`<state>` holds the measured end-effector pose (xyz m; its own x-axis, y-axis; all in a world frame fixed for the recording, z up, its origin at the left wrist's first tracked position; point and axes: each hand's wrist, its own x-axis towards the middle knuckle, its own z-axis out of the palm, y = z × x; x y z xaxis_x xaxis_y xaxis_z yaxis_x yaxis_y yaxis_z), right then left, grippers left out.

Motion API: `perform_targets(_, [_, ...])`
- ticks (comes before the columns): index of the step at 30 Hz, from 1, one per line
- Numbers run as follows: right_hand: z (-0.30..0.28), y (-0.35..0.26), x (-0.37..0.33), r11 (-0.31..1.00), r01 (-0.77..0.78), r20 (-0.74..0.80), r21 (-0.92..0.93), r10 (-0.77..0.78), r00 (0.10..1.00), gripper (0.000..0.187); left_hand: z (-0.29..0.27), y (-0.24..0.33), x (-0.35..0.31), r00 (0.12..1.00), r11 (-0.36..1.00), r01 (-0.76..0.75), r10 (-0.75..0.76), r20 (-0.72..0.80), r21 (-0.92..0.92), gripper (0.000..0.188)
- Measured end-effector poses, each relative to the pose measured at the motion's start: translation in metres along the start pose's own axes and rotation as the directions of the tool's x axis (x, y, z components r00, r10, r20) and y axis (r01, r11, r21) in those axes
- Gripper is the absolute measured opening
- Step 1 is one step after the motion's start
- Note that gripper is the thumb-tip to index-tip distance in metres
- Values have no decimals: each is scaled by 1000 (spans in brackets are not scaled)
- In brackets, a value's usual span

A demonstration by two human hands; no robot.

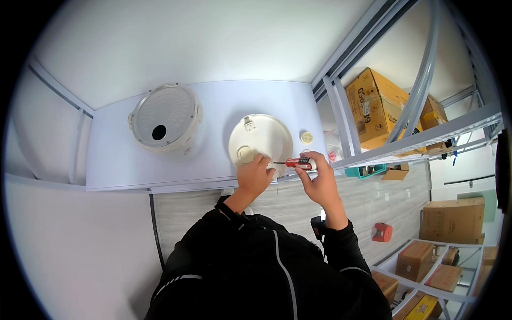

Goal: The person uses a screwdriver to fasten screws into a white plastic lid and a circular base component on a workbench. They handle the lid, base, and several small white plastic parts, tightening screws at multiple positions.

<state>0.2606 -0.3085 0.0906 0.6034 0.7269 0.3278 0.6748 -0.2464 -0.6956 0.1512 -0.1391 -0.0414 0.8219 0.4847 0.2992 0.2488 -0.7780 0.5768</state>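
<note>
On the white table lies a round cream lid (pixel 273 137), its hinge-like fitting at the far edge and a round cap (pixel 245 154) near its left side. My left hand (pixel 255 176) grips the lid's near edge, fingers bent and close together. From the right, my right hand (pixel 319 178) holds a screwdriver (pixel 301 163) with a red and black handle, fingers wrapped round it. Its thin shaft points left, toward my left fingertips and the lid's near edge; the tip's exact contact is hidden. A small round cream part (pixel 306 137) rests right of the lid.
A white rice cooker-like pot body (pixel 188 140) with a dark hole in its top stands on the left of the table (pixel 122 170). Metal frame bars (pixel 341 120) and a yellow carton (pixel 376 106) are at the right. A red stool (pixel 382 232) stands on the floor.
</note>
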Motion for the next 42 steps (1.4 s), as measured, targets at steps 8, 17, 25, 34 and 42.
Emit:
perform_targets(8, [-1, 0, -2, 1000, 6, -21, 1, -6, 1000, 42, -2, 0, -2, 1000, 999, 3, -3, -8, -34, 35])
perform_targets(17, [-13, 3, 1, 998, 56, -108, -1, -56, 993, 43, -29, -9, 1, 981, 998, 44, -34, 189, -49, 40])
perform_targets(25, [-34, 2, 7, 996, 48, -208, 74, -32, 978, 46, -59, -31, 12, 988, 993, -26, 8, 153, 115, 42])
perform_targets(34, [-40, 8, 2, 998, 41, -210, 51, -29, 977, 45, -38, 11, 34, 984, 999, -21, 26, 176, -30, 46])
perform_targets(42, [-50, 9, 2, 999, 46, -179, 18, -42, 983, 47, -12, 0, 20, 989, 997, -68, 72, 126, -35, 56])
